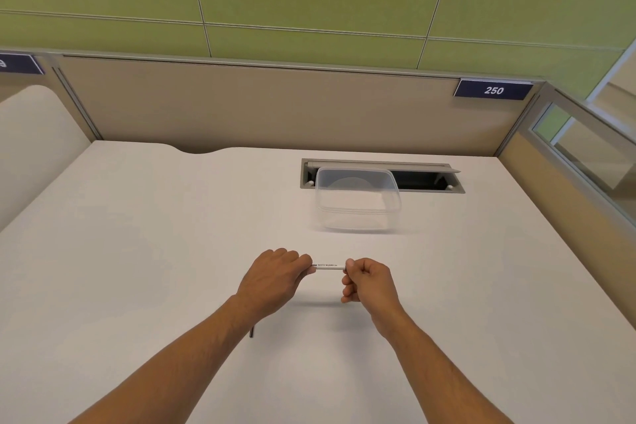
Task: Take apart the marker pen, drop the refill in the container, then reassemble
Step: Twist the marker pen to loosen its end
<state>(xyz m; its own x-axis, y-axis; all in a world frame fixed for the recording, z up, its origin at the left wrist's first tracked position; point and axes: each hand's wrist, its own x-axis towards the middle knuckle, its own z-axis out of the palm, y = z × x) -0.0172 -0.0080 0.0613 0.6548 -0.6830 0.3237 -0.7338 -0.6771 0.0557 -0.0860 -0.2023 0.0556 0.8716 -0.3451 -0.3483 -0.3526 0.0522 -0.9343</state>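
Both hands, left hand (pixel 275 277) and right hand (pixel 370 280), grip the marker pen (pixel 329 266) ends above the table (pixel 137 251).

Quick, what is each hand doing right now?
Left hand: closed, gripping the left end of the marker pen.
Right hand: closed, pinching the pen's right end.

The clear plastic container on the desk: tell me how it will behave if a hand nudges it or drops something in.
The container looks thin-walled and see-through, so probably light and apt to slide on the smooth white desk when nudged. It is low and wide, so tipping seems unlikely. Nothing shows inside to weigh it down.
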